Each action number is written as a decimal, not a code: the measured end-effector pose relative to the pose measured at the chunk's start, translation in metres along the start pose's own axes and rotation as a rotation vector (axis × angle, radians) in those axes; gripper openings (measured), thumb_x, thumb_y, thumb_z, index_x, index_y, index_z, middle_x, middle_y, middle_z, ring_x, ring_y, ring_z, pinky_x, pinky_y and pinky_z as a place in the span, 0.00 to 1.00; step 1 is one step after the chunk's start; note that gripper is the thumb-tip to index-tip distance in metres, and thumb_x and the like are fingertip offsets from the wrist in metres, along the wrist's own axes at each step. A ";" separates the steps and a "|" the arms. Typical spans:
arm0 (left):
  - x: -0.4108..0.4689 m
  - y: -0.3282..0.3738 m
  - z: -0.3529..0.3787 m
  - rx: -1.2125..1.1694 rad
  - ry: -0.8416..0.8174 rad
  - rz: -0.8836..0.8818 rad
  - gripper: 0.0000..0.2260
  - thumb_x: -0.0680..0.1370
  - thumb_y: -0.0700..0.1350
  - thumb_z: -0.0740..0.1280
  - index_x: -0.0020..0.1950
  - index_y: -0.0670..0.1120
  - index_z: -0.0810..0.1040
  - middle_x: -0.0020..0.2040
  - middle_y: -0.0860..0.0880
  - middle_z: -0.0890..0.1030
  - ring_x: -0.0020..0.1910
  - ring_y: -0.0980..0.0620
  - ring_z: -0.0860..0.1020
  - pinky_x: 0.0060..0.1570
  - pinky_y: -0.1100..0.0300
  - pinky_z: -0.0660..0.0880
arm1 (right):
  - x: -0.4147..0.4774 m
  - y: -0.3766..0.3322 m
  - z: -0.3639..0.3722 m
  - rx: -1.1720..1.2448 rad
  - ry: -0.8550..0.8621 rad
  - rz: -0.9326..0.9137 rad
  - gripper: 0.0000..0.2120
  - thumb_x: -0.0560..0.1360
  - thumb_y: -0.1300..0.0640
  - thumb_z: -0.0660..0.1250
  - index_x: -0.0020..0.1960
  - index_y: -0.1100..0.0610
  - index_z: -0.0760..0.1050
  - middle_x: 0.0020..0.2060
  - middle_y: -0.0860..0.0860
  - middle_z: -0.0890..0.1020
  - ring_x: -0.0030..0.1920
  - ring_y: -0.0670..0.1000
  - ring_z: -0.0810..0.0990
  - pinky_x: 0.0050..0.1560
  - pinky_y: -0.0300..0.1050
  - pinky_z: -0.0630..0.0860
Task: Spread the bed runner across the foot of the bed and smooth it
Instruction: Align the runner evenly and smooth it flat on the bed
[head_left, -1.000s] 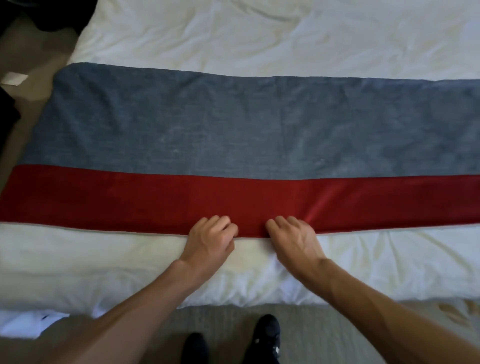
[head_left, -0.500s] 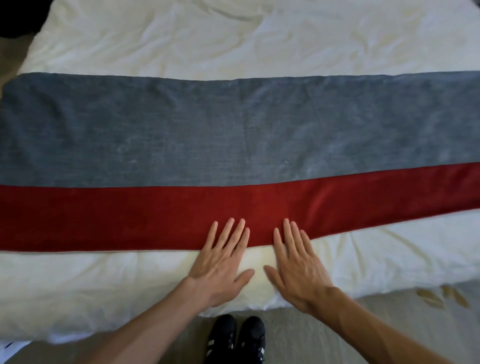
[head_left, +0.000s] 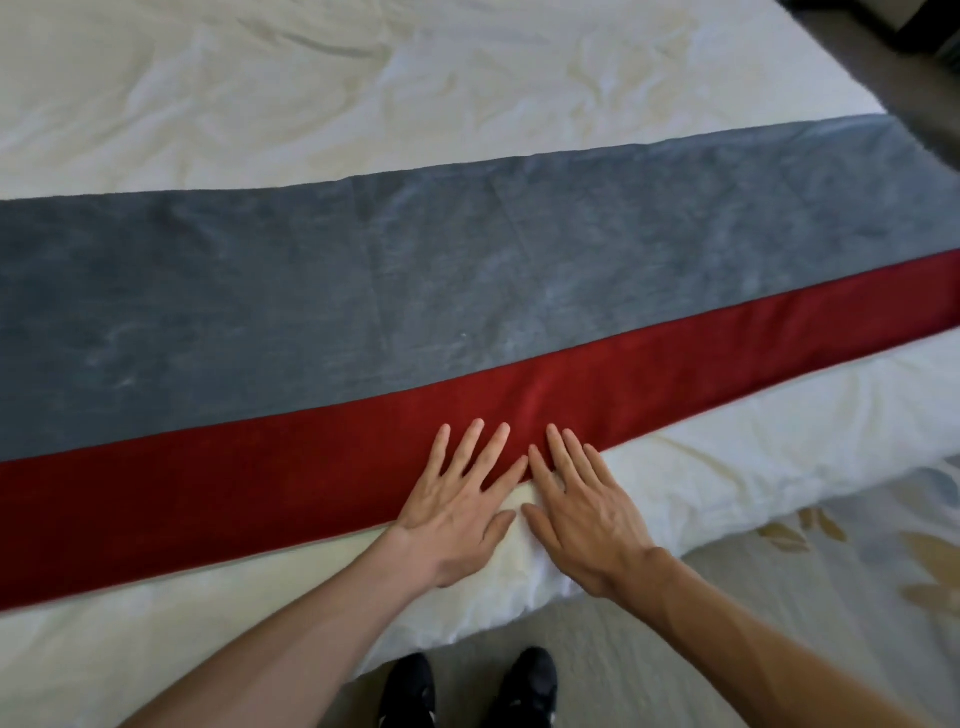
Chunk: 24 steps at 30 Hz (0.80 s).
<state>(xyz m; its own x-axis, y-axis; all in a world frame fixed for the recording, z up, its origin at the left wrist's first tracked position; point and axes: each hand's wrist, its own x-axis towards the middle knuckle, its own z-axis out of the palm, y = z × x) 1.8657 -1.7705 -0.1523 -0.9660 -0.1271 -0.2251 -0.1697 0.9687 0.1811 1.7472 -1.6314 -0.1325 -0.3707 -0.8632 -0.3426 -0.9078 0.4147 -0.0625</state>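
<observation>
two flat hands: left hand (head_left: 457, 512), right hand (head_left: 582, 512) | one bed runner (head_left: 363, 312) | two shoes (head_left: 524, 686)

The bed runner (head_left: 415, 291) lies spread flat across the foot of the bed (head_left: 311, 93), over the white cover. It has a wide grey band and a narrower red band along its near edge. Faint creases cross the grey part.

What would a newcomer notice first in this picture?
The runner, grey with a red band along its near edge, lies across the white bed. The left hand and right hand lie flat side by side at centre, fingers on the red band.
</observation>
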 end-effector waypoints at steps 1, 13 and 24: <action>0.010 0.008 0.000 -0.005 0.005 0.018 0.26 0.80 0.58 0.43 0.76 0.52 0.42 0.77 0.46 0.36 0.73 0.44 0.32 0.70 0.39 0.35 | -0.001 0.009 0.000 -0.007 0.005 0.017 0.35 0.76 0.39 0.32 0.77 0.58 0.44 0.77 0.59 0.44 0.76 0.55 0.40 0.75 0.51 0.39; 0.126 0.099 -0.001 0.052 -0.025 0.097 0.29 0.79 0.57 0.42 0.76 0.46 0.42 0.78 0.48 0.41 0.74 0.46 0.34 0.71 0.41 0.36 | -0.020 0.144 0.003 0.021 0.007 0.065 0.36 0.77 0.37 0.33 0.77 0.58 0.42 0.77 0.56 0.43 0.76 0.53 0.39 0.75 0.53 0.38; 0.210 0.152 -0.003 0.093 0.005 -0.043 0.29 0.79 0.62 0.42 0.77 0.49 0.46 0.77 0.47 0.43 0.75 0.45 0.38 0.71 0.40 0.38 | 0.011 0.301 -0.016 0.016 0.135 0.122 0.30 0.81 0.43 0.45 0.77 0.59 0.50 0.76 0.61 0.47 0.76 0.59 0.46 0.75 0.55 0.44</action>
<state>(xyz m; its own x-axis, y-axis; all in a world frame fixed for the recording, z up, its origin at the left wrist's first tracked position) 1.6364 -1.6506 -0.1697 -0.9593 -0.1698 -0.2258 -0.1924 0.9779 0.0819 1.4670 -1.5208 -0.1402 -0.5021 -0.8364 -0.2200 -0.8515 0.5225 -0.0429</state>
